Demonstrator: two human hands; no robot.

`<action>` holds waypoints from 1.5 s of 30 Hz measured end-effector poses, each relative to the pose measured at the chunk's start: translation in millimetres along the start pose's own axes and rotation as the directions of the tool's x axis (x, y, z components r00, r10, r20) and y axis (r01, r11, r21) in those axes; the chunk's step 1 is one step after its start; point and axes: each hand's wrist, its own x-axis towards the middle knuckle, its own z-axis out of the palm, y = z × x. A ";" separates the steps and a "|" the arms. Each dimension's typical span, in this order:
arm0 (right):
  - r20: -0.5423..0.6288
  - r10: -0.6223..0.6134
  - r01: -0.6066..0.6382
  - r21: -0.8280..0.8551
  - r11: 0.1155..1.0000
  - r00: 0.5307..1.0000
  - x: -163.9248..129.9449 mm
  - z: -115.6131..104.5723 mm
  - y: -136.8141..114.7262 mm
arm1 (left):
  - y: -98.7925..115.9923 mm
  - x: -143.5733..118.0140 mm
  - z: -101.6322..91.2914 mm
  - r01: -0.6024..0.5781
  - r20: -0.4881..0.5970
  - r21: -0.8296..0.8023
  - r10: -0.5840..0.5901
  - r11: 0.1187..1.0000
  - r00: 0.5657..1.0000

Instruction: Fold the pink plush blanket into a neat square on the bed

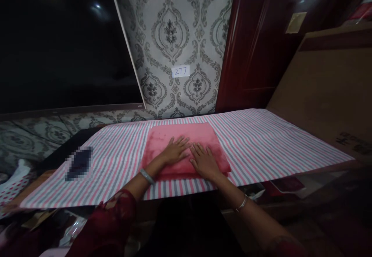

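A folded pink-and-red cloth [162,135] lies as a flat rectangle in the middle of the table, darker red along its near and right edges. My left hand [175,151] rests palm down on it, fingers stretched toward the right. Beside it my right hand [205,161] also lies flat on the cloth, its fingers pointing away and to the left. The two hands are close together, with fingertips almost meeting. Beneath the folded cloth spreads a striped tablecloth [255,144] in pink, grey and white.
A pixelated dark object [79,164] lies on the left of the tablecloth. A large cardboard box [328,90] stands at the right. Behind are a black television screen [66,47], patterned wallpaper with a paper label [180,71] reading 277, and a dark red door [255,47].
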 end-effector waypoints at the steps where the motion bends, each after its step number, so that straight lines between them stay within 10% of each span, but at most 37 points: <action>1: 0.009 0.005 -0.005 -0.003 1.000 1.000 0.1 0.4 -0.3 | -10.9 3.3 -2.4 0.047 -0.001 0.020 -0.047 0.999 0.999; 3: 0.013 0.012 -0.012 -0.008 1.000 1.000 -0.5 1.1 -1.2 | -41.0 4.1 -13.3 0.297 -0.007 0.061 -0.297 0.953 0.955; 6: 0.014 0.016 -0.016 0.005 1.000 1.000 -1.6 -0.8 -1.7 | -83.3 -2.3 -33.7 0.743 -0.070 0.080 -0.740 0.665 0.669; 8: 0.057 0.013 -0.015 0.036 0.999 0.998 1.8 -6.5 -0.1 | -95.3 -4.5 -42.2 0.811 -0.146 0.071 -0.798 0.581 0.585; 13: 0.085 0.042 -0.050 0.098 0.994 0.995 41.1 -28.8 5.0 | -73.3 13.3 -38.2 0.547 -0.045 0.030 -0.546 0.836 0.837; 16: 0.064 -0.026 0.021 0.077 0.997 0.998 75.2 -29.3 6.0 | -55.9 28.1 -26.8 0.429 -0.003 -0.002 -0.429 0.903 0.903; 21: 0.186 -0.118 0.113 0.039 0.993 0.975 109.9 -14.4 34.2 | -45.7 31.8 -5.0 0.465 -0.062 -0.005 -0.465 0.885 0.883; 28: 0.123 0.472 -0.471 -0.034 0.881 0.873 109.0 -40.1 93.0 | -46.4 31.9 -9.8 0.483 -0.032 -0.031 -0.484 0.875 0.874; 35: 0.124 0.102 -0.096 -0.051 0.994 0.987 46.0 -23.6 54.1 | -59.6 -11.7 -13.4 0.612 -0.037 0.041 -0.611 0.789 0.791; 40: 0.109 0.091 -0.094 0.026 0.995 0.990 23.0 -4.1 61.6 | -78.1 -42.6 14.9 0.538 -0.112 -0.038 -0.539 0.842 0.835; 45: 0.115 0.129 -0.133 0.033 0.991 0.985 19.4 -18.4 50.6 | -63.3 -43.7 -0.5 0.572 -0.071 -0.025 -0.572 0.820 0.817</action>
